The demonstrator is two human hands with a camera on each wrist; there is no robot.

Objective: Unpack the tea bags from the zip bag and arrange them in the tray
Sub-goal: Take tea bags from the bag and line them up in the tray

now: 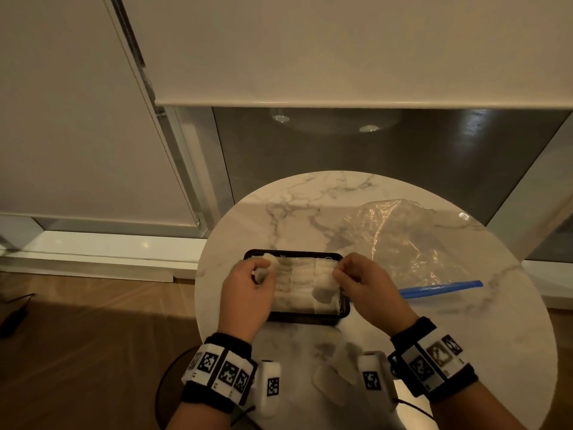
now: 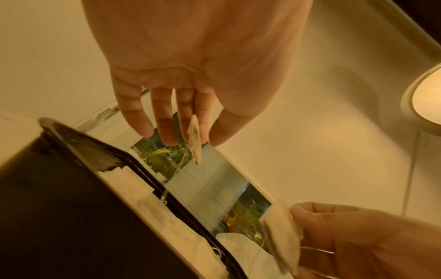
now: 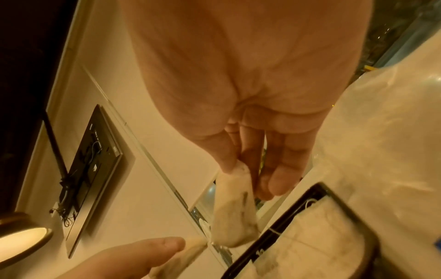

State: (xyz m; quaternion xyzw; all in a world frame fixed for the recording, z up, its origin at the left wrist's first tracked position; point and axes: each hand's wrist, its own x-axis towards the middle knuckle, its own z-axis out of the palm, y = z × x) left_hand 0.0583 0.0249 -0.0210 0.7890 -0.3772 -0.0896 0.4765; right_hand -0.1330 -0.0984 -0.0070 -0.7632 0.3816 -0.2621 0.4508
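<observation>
A black tray [image 1: 304, 319] sits on the round marble table [image 1: 297, 206], with rows of white tea bags [image 1: 297, 283] in it. My left hand [image 1: 252, 276] hovers over the tray's left end and pinches one tea bag [image 1: 267, 262], which shows edge-on [image 2: 194, 137] between thumb and forefinger. My right hand [image 1: 341, 274] is over the tray's right side and pinches another tea bag [image 1: 322, 291] by its top, so that it dangles [image 3: 236, 207] above the tray rim [image 3: 358, 217]. The clear zip bag [image 1: 403, 240] with its blue zip strip [image 1: 440, 288] lies crumpled to the right of the tray.
The table edge [image 1: 201, 293] curves close to the tray's left end, with wood floor [image 1: 93, 336] below. A window and a lowered blind [image 1: 341, 57] stand behind the table. A lit lamp [image 3: 21, 237] shows in the wrist views.
</observation>
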